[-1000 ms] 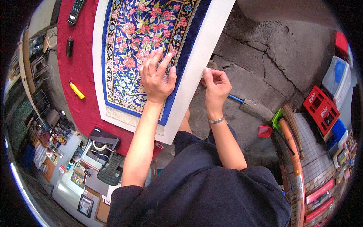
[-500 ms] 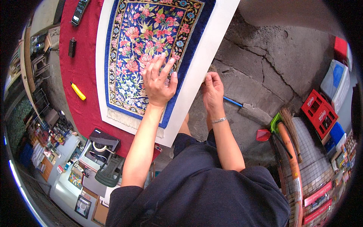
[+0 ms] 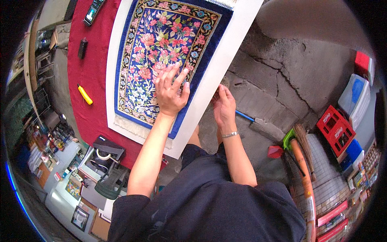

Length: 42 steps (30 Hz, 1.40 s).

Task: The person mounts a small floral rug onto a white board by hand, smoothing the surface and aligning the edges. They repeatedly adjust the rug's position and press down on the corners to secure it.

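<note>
A blue rug with pink and white flowers (image 3: 159,44) and a pale fringe lies on a white board (image 3: 243,24) over a red cloth (image 3: 86,117). My left hand (image 3: 172,90) rests on the rug's floral field, fingers spread and holding nothing. Just beside the board's right edge is my right hand (image 3: 223,105), fingers curled, their tips partly hidden; I cannot make out what they grip. On the cloth's left side are a yellow tool (image 3: 84,94), a small black object (image 3: 82,48) and a black phone-like device (image 3: 93,12).
Right: cracked concrete floor (image 3: 278,72), a blue rod (image 3: 244,115), a straw broom (image 3: 304,151), an orange pole (image 3: 307,185), a red crate (image 3: 336,130) and plastic bins (image 3: 352,101). Lower left: a cluttered white surface (image 3: 60,197) and a black bin-like object (image 3: 109,151).
My right hand has drawn slightly left and downward along the board's edge, turning inward with fingers more curled. My left hand stays spread on the rug. The whole view has shifted slightly.
</note>
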{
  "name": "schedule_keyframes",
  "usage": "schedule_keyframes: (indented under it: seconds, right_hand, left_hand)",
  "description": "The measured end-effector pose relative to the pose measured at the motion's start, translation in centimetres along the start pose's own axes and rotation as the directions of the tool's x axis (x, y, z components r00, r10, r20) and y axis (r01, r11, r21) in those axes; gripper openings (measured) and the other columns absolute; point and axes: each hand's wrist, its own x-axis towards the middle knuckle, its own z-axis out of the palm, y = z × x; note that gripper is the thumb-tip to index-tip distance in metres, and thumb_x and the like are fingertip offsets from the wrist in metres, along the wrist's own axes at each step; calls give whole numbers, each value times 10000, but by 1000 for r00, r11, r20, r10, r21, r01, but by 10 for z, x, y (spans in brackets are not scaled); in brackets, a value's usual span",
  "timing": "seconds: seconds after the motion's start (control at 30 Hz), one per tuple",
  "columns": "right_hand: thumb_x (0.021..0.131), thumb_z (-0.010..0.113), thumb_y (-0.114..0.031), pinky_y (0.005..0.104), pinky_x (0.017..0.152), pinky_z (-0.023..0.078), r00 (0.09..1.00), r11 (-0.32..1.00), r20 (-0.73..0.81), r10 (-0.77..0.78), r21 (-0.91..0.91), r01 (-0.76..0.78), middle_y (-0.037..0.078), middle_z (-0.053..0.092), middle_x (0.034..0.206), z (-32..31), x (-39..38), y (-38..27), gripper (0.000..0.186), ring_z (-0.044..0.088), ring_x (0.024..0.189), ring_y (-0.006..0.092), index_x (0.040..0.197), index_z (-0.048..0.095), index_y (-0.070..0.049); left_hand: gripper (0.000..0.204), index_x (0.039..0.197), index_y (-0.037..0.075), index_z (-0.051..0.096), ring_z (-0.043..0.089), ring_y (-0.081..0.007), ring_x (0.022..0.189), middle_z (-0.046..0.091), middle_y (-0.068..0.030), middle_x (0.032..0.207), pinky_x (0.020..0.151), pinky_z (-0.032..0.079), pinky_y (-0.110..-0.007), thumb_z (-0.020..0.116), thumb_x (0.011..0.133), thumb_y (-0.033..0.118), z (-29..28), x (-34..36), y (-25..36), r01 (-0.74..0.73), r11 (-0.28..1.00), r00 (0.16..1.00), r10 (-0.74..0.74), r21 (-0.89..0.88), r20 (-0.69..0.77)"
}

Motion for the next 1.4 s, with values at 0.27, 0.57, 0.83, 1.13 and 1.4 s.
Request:
schedule_keyframes:
  seconds: [0.27, 0.57, 0.83, 1.13, 1.4]
  right_hand:
    - [981, 649, -95, 213, 691, 453, 965, 838, 58, -256, -483, 251, -4, 665, 922, 18, -10, -14, 142, 570, 796, 58, 1059, 663, 23]
    - [1022, 606, -193, 224, 589, 393, 945, 623, 153, -288, -719, 307, -33, 586, 757, 19, -6, -21, 238, 483, 663, 51, 855, 611, -23]
    - [1040, 566, -324, 253, 607, 394, 971, 428, 201, -133, -872, 239, -23, 602, 756, 21, -10, -38, 347, 484, 654, 80, 883, 643, -24]
    - [1037, 508, -466, 269, 638, 505, 985, -16, 148, 94, -989, 150, 81, 733, 878, 17, 7, -126, 512, 682, 746, 137, 1015, 701, 7]
    - [1036, 555, -283, 275, 597, 442, 697, -240, 717, 2, -677, 696, 19, 601, 692, 198, 55, -197, 367, 515, 647, 92, 875, 654, 32]
  left_hand:
    - [436, 1320, 182, 625, 517, -258, 1303, 576, -71, 1382, 1127, 349, -464, 623, 888, 237, -8, -2, 0, 47, 999, 999, -47, -3, 28]
    - [408, 1300, 185, 625, 497, -243, 1324, 569, -67, 1398, 1141, 332, -458, 620, 894, 230, -8, -5, -3, 73, 995, 997, -75, -73, -21]
    - [393, 1291, 166, 625, 492, -240, 1334, 550, -73, 1418, 1141, 324, -458, 610, 905, 238, -13, -12, -4, 84, 985, 993, -94, -148, -65]
    - [384, 1311, 142, 605, 446, -247, 1381, 526, -76, 1447, 1164, 303, -453, 577, 940, 237, -11, -16, -3, 100, 964, 989, -125, -246, -85]
    - [220, 1051, 71, 713, 651, -308, 1067, 706, -112, 1075, 946, 488, -434, 651, 922, 238, -41, -33, 88, 498, 595, 789, -613, -630, 45]
